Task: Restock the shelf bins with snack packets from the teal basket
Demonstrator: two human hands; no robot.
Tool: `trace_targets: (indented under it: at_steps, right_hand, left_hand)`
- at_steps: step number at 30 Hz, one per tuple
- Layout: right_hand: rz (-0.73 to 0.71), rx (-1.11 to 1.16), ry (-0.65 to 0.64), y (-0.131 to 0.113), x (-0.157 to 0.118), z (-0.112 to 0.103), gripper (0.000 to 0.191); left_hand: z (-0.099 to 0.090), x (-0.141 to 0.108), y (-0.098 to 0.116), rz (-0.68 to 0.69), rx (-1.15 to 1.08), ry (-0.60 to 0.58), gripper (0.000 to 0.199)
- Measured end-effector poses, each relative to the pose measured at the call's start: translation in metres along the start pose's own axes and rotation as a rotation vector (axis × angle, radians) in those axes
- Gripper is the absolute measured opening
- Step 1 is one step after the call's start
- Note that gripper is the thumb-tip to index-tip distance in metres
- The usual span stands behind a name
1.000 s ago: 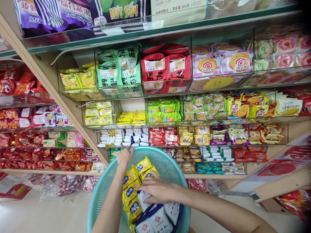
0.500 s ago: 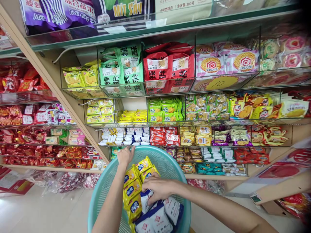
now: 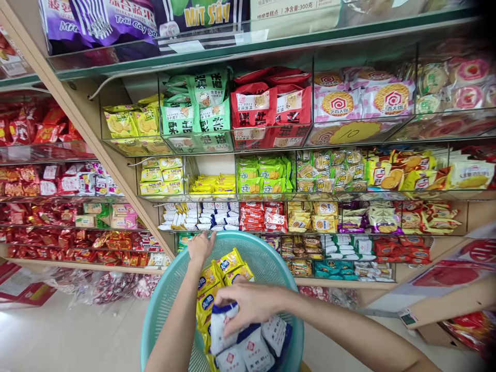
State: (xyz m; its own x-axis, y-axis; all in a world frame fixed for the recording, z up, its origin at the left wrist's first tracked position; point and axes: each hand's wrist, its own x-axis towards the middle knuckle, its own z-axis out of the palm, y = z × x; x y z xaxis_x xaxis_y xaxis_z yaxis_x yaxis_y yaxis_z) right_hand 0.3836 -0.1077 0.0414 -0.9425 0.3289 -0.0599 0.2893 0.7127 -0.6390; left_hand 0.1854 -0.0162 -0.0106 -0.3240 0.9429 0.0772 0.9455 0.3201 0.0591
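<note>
A teal plastic basket [image 3: 163, 283] holds yellow snack packets [image 3: 231, 261] on its left side and white-and-blue snack packets [image 3: 258, 352] toward the near right. My left hand [image 3: 201, 247] is closed over the far-left rim of the basket, its fingertips partly hidden. Inside, my right hand [image 3: 250, 302] pinches a white-and-blue snack packet [image 3: 222, 328] between thumb and fingers. That packet is tilted upright above the others, and it covers some of the yellow ones.
Shelves of packaged snacks stand beyond the basket; a row of white packets [image 3: 217, 217] lies just past its rim. A clear-fronted bin above has yellow packets [image 3: 213, 184]. Plastic bags [image 3: 104, 284] and a red box [image 3: 25, 284] sit on the floor at left.
My right hand has lifted a white-and-blue packet a little and moved it left, over the yellow packets. My left hand stays at the basket rim.
</note>
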Motion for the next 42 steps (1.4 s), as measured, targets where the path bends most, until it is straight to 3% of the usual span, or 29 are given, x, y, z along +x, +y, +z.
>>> trace_targets:
  at_steps: [5,9,19,24,27,30,35,39,42]
  right_hand:
    - [-0.126,-0.176,-0.166,-0.009,0.002,0.031,0.046]
    - [-0.205,-0.313,-0.193,-0.004,0.002,0.048,0.032]
    - [-0.237,-0.458,0.103,0.003,-0.024,0.072,0.034]
    - [-0.266,-0.451,0.151,0.008,-0.030,0.087,0.030]
    - [-0.234,-0.392,0.174,0.004,-0.032,0.083,0.036]
    - [-0.155,-0.268,0.227,0.006,-0.031,0.058,0.048]
    - [0.098,-0.191,0.293,0.045,-0.027,0.016,0.030]
    - [0.177,-0.207,0.230,0.077,-0.030,0.021,0.029]
    - [0.177,-0.211,0.227,0.082,-0.032,0.029,0.031]
  left_hand:
    - [0.000,0.002,-0.001,-0.003,-0.005,-0.012,0.060]
    - [0.000,0.002,0.000,-0.003,0.000,-0.015,0.060]
    - [0.000,0.000,-0.001,-0.006,0.009,-0.012,0.060]
    - [-0.002,0.000,0.001,0.000,0.013,-0.012,0.058]
    - [-0.002,0.000,0.003,0.002,0.016,-0.009,0.058]
    - [-0.002,-0.001,0.005,0.011,0.024,0.006,0.058]
    - [-0.001,-0.002,0.005,0.026,0.032,0.029,0.058]
    - [-0.001,-0.002,0.002,0.020,0.030,0.029,0.057]
    - [-0.001,-0.002,0.000,0.011,0.019,0.014,0.057]
